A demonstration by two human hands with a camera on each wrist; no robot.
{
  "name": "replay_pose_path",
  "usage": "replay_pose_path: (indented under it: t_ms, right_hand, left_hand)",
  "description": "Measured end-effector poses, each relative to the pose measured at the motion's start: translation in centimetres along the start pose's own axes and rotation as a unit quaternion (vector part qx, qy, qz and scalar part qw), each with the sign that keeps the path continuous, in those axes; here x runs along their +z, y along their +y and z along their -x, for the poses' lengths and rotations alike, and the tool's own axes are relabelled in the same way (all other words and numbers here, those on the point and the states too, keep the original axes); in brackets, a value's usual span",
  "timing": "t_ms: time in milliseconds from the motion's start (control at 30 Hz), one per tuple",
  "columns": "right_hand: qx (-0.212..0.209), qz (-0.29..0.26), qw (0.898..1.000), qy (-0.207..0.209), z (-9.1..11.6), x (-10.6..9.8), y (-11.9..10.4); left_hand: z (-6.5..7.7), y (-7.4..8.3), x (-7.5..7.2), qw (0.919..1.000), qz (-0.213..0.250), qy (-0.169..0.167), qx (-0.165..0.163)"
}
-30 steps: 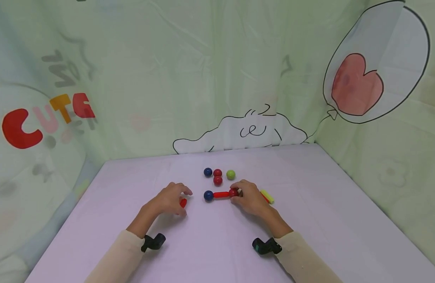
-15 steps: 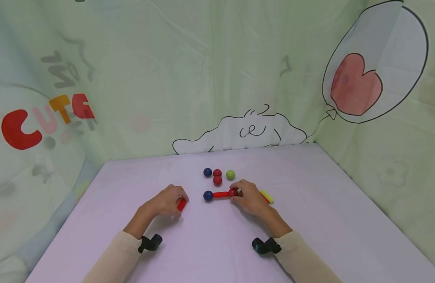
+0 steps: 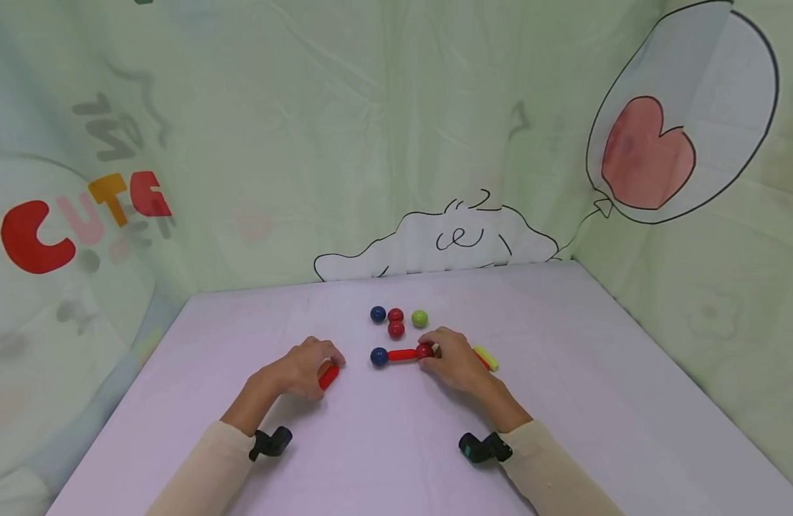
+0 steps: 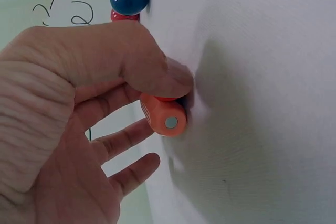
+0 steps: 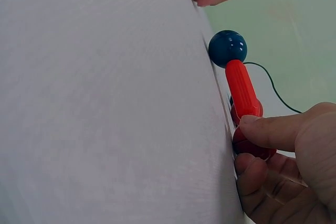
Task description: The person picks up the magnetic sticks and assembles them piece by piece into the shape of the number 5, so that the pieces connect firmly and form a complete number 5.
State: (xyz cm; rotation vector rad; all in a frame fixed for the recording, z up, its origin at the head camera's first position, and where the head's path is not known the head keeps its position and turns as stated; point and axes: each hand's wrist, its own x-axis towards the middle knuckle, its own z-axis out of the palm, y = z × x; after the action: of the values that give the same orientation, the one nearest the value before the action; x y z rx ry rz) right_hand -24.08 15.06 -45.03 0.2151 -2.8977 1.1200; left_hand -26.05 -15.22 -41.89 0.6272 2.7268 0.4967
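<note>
My left hand (image 3: pixel 304 367) pinches a short red rod (image 3: pixel 328 377) between thumb and fingers, low over the table. In the left wrist view the rod (image 4: pixel 165 116) shows a round silver disc at its end, and the thumb covers its other part. My right hand (image 3: pixel 457 360) grips a red ball (image 3: pixel 425 351) with thumb and fingertips. That ball joins one end of another red rod (image 3: pixel 402 355), whose far end bears a blue ball (image 3: pixel 379 357). The right wrist view shows this joined piece lying along the table, its blue ball (image 5: pixel 228 48) away from the hand.
Behind the joined piece lie a loose blue ball (image 3: pixel 378 314), two red balls (image 3: pixel 396 330) touching each other, and a green ball (image 3: pixel 419 318). A yellow rod (image 3: pixel 487 357) and a partly hidden red one (image 3: pixel 482 361) lie beside the right hand. A printed curtain (image 3: pixel 274 143) backs the table.
The left hand has closed its fingers on the red rod and drawn it slightly left and toward the body, turning it a little. The right hand and the joined piece have stayed put.
</note>
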Motion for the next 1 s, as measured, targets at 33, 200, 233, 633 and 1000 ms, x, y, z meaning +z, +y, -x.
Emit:
replay_pose_path:
  t_ms: [33,200,233,633,1000]
  right_hand:
    - [0.001,0.0,1.0,0.0,0.0,0.0,0.0]
    - [0.003,-0.002,1.0,-0.003,0.0,0.0,0.0]
    - [0.004,-0.001,1.0,-0.003,0.0,0.0,0.0]
    - [-0.001,0.001,1.0,-0.001,-0.1,-0.2,-0.1]
    - [-0.008,-0.002,1.0,-0.003,-0.1,-0.2,0.0]
  left_hand:
    - [0.0,-0.1,0.0,1.0,0.001,0.001,0.002]
    - [-0.3,-0.3,0.3,0.9996,0.005,0.017,0.023]
    - [-0.4,-0.3,0.3,0.9994,0.008,0.02,0.028]
    - [-1.4,1.6,1.1,0.9909,0.101,0.047,0.076]
    - [-2.5,3.0,2.5,0.9733,0.173,0.062,0.138]
